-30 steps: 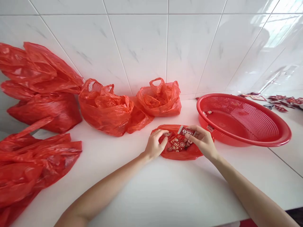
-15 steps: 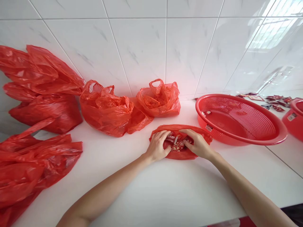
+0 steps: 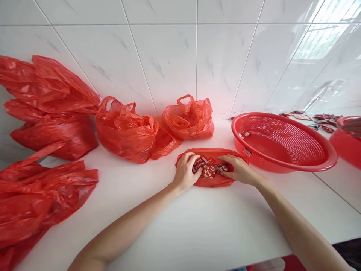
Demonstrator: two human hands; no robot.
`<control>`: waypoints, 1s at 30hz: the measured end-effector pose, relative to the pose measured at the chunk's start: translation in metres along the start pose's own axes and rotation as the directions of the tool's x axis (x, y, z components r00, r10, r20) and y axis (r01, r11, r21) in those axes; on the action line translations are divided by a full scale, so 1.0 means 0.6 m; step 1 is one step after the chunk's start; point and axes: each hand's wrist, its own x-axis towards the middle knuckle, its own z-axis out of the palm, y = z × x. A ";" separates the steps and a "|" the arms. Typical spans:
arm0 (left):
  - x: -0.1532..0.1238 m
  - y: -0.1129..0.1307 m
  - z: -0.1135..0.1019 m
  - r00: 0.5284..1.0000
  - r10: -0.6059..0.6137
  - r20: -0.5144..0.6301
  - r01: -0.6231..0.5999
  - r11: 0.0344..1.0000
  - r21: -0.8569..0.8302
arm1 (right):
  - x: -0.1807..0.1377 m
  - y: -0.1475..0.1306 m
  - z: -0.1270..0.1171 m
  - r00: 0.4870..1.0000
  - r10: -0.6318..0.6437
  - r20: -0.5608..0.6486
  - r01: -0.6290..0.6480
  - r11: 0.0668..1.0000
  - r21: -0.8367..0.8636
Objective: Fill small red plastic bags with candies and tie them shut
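An opened red plastic bag (image 3: 214,182) lies on the white table, its rim rolled wide around several small red printed packets (image 3: 209,171). My left hand (image 3: 186,171) rests at the bag's left side, fingers curved and thumb apart, touching the packets' edge. On the opposite side, my right hand (image 3: 237,169) reaches in with fingers and thumb spread around the packets there. Neither hand shows a closed grip. The fingertips are partly hidden among packets and plastic.
A red perforated basket (image 3: 282,167) stands to the right, with a second basket (image 3: 345,146) beyond it. Loose packets (image 3: 324,119) lie near the wall. Filled red bags (image 3: 126,135) line the back and left. The table's front edge (image 3: 267,259) is below.
My hands have moved slightly apart inside the bag, so more of the packets shows. A blurred brownish shape has appeared over the far right basket. The view has shifted slightly.
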 end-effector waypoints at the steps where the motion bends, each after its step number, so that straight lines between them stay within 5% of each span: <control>1: -0.001 0.003 -0.001 0.999 0.030 0.012 -0.030 1.000 -0.005 | 0.000 0.000 0.000 1.000 0.000 -0.014 0.000 1.000 -0.008; 10: -0.004 0.018 0.001 0.971 0.208 0.119 -0.207 0.978 -0.025 | 0.003 -0.019 -0.006 0.982 0.081 -0.172 -0.049 0.981 0.188; 22: -0.001 0.023 0.002 0.975 0.123 0.187 -0.161 0.965 0.209 | 0.005 -0.018 0.012 0.981 0.090 -0.172 -0.064 0.987 0.149; 30: -0.003 0.021 0.011 0.978 0.104 0.180 -0.148 0.957 0.251 | 0.001 -0.012 0.024 0.993 -0.109 -0.050 0.112 0.993 0.043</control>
